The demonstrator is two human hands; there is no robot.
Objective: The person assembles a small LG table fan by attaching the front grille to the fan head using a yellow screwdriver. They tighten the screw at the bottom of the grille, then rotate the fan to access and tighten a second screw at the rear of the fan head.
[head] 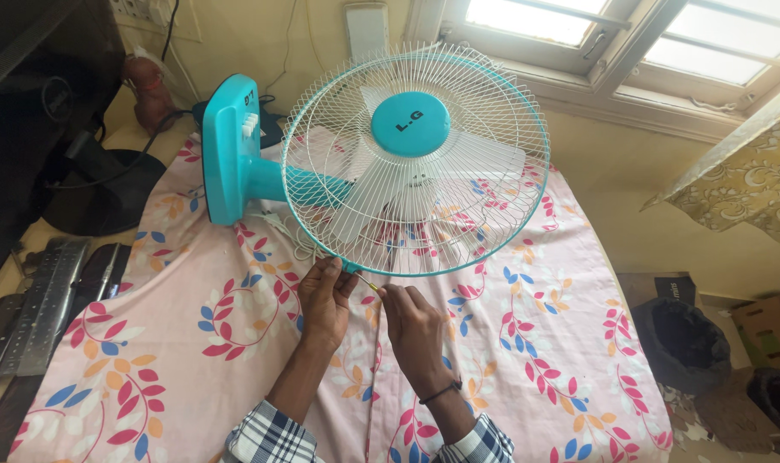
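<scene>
- A small room with yellow walls and a window along the top right; a bed under a pink floral sheet (235, 343) fills the middle of the view.
- A teal fan (407, 163) lies towards the far edge of the bed, its round wire guard (493, 214) facing up and its white blades behind the mesh; the boxy base (231, 146) points to the bed's far left corner.
- Off the left edge of the bed sit a dark monitor (38, 111) and several remote controls (47, 300); off the right edge, a black bin (681, 343) and a cardboard box (771, 330) on the floor.
- The left hand (325, 296) rests at the near rim of the guard, fingers closed on the teal ring to steady it.
- The right hand (411, 326) sits just beside it, fingers pinched round a thin screwdriver (370, 284) whose tip meets the rim.
- Judged from this, the step in hand is working the rim fastener at the guard's near edge; the next move calls for a steady rim and the tip seated squarely in that small fastener.
</scene>
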